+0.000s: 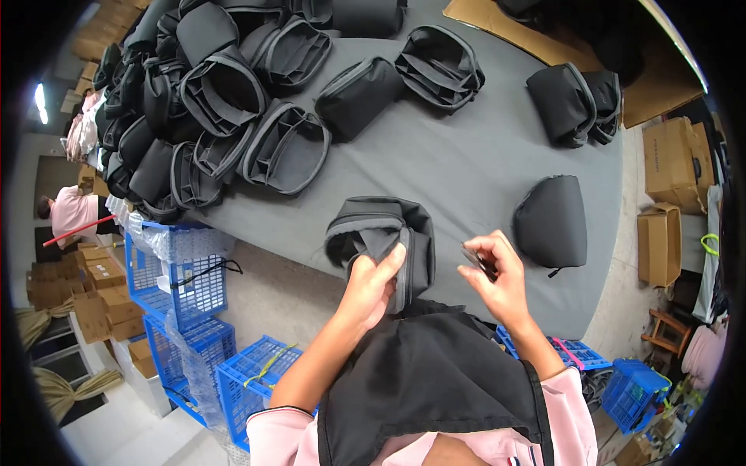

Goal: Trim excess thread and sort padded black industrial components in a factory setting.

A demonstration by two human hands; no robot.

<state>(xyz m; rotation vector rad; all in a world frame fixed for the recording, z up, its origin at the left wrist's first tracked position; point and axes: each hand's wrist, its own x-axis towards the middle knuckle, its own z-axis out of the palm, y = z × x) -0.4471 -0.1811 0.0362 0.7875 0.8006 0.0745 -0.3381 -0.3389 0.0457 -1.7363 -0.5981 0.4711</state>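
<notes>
My left hand point(371, 289) grips a black zippered pouch point(420, 242) at the table's near edge, thumb pressed on the grey-lined rim. The pouch gapes open, its lining bunched near the thumb. Just to the right, my right hand point(500, 273) is closed around small dark thread snips point(471, 252). Their tip points left toward the pouch without touching it; the fingers cover most of the tool. A closed black pouch point(550, 221) lies on the table to the right of that hand.
Many black pouches point(225, 92) are heaped at the table's far left. Two more pouches point(571, 105) lie far right, near an open cardboard box point(505, 27). Blue plastic crates point(186, 283) stand below the table at left. A person point(76, 211) in pink is in the left background.
</notes>
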